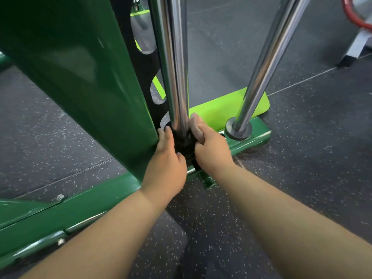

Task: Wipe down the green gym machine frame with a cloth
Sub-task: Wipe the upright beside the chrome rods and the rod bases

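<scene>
The dark green machine frame (84, 77) rises at the left, and its base rail (66, 214) runs along the floor. A chrome guide rod (177, 63) stands upright in the middle, ending in a black rubber bumper (184, 141). My right hand (211, 150) grips a bunched pinkish-grey cloth (196, 125) and holds it against the right side of the rod's foot. My left hand (167, 164) rests with its fingers on the left side of the black bumper, close to the green upright. The fingertips of both hands are partly hidden.
A second chrome rod (267, 57) leans at the right into a black collar (238, 128) on the green base. A lime green plate (225, 107) lies behind. Dark speckled rubber flooring (302, 158) surrounds the machine. A red handle (354, 15) shows top right.
</scene>
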A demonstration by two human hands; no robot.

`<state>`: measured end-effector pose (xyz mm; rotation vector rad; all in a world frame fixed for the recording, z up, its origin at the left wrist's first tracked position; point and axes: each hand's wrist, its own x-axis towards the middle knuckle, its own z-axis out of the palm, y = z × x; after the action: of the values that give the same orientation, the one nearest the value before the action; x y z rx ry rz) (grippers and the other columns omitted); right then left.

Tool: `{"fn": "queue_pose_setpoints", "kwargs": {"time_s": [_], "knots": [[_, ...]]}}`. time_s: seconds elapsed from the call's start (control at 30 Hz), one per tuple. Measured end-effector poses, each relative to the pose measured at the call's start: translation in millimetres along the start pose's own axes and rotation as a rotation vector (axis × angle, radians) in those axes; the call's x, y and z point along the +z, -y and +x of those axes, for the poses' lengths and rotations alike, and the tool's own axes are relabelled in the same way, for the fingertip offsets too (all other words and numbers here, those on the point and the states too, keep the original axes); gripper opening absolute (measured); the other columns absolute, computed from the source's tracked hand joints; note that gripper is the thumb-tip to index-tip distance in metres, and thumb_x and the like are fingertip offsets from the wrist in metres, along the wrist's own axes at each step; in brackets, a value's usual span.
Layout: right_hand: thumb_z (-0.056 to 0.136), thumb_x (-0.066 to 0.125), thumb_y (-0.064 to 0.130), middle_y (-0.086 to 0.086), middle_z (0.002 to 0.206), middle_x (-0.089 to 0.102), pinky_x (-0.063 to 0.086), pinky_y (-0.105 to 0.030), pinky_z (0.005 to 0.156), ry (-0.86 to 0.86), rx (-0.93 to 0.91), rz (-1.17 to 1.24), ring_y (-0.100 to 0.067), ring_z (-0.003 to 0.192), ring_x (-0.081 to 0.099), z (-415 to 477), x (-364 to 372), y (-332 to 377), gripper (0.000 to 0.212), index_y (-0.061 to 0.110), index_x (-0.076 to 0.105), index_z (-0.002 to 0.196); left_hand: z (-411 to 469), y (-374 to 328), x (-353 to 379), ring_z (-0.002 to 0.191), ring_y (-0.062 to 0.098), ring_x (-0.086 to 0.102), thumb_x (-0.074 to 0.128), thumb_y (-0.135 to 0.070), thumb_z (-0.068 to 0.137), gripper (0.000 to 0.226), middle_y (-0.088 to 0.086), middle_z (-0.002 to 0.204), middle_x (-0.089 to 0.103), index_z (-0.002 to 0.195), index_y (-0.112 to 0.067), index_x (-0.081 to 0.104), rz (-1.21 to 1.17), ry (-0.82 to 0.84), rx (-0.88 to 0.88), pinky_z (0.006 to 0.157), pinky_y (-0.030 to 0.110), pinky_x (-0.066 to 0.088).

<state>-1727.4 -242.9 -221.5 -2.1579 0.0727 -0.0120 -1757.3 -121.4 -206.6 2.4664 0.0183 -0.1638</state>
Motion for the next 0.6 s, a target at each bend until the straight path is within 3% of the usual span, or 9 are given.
{"fn": "queue_pose_setpoints", "kwargs": {"time_s": [0.13,0.23,0.27,0.33,0.4,0.5,0.6], "knots": [[0.079,0.049,-0.01,0.013,0.154,0.037,0.022,0.007,0.093,0.059,-0.141,-0.085,0.002,0.134,0.031,-18,-16,-12,0.074,0.031,0.056,0.14,15,-17,-2,0.147,0.025,0.026,0.036,-0.011,0.102,0.06,0.006,0.166,-0.002,0.157,-0.007,0.012,0.024,0.025,-0.13,0.102,0.026,0.026],[0.085,0.051,-0.004,0.007,0.15,0.048,0.037,-0.01,0.098,-0.001,-0.1,-0.09,-0.007,0.117,0.055,-7,-29,-12,0.063,0.031,0.058,0.137,11,-20,0,0.137,0.026,0.042,0.038,-0.016,0.1,0.062,-0.001,0.167,-0.002,0.158,-0.014,0.015,0.041,0.02,-0.181,0.095,0.03,0.037],[0.088,0.049,-0.002,0.006,0.151,0.046,0.036,-0.012,0.094,-0.045,-0.068,-0.112,-0.011,0.114,0.056,2,-32,-9,0.06,0.029,0.056,0.139,9,-20,1,0.134,0.027,0.045,0.038,-0.018,0.1,0.063,-0.002,0.166,-0.005,0.158,-0.016,0.013,0.061,0.023,-0.194,0.091,0.03,0.038],[0.091,0.045,-0.002,0.009,0.159,0.032,0.029,-0.008,0.088,-0.091,-0.068,-0.139,-0.013,0.125,0.049,16,-31,0,0.06,0.028,0.052,0.142,-2,-24,2,0.131,0.027,0.048,0.041,-0.02,0.1,0.068,-0.002,0.166,-0.011,0.159,-0.018,0.007,0.097,0.04,-0.216,0.087,0.029,0.038],[0.087,0.043,-0.005,0.012,0.162,0.024,0.03,-0.012,0.094,-0.003,-0.117,-0.137,-0.017,0.133,0.045,19,-18,6,0.068,0.031,0.049,0.144,-21,-27,10,0.137,0.024,0.042,0.045,-0.02,0.099,0.072,-0.002,0.165,-0.014,0.158,-0.02,0.005,0.063,0.111,-0.181,0.091,0.025,0.036],[0.084,0.046,-0.005,0.016,0.161,0.024,0.032,-0.013,0.099,0.054,-0.116,-0.101,-0.014,0.134,0.044,-4,-5,-2,0.073,0.036,0.048,0.145,-56,-29,19,0.147,0.011,0.024,0.044,-0.014,0.098,0.068,-0.013,0.163,0.003,0.158,-0.024,0.014,-0.224,0.186,-0.104,0.11,0.014,0.017],[0.079,0.052,-0.008,0.016,0.156,0.032,0.023,0.004,0.098,0.079,-0.185,-0.059,0.0,0.134,0.038,-36,-9,-19,0.073,0.034,0.056,0.138,-37,-12,14,0.141,0.018,0.037,0.047,-0.01,0.095,0.071,0.0,0.161,0.027,0.157,-0.024,0.016,-0.342,-0.045,-0.203,0.114,0.023,0.026]]}}
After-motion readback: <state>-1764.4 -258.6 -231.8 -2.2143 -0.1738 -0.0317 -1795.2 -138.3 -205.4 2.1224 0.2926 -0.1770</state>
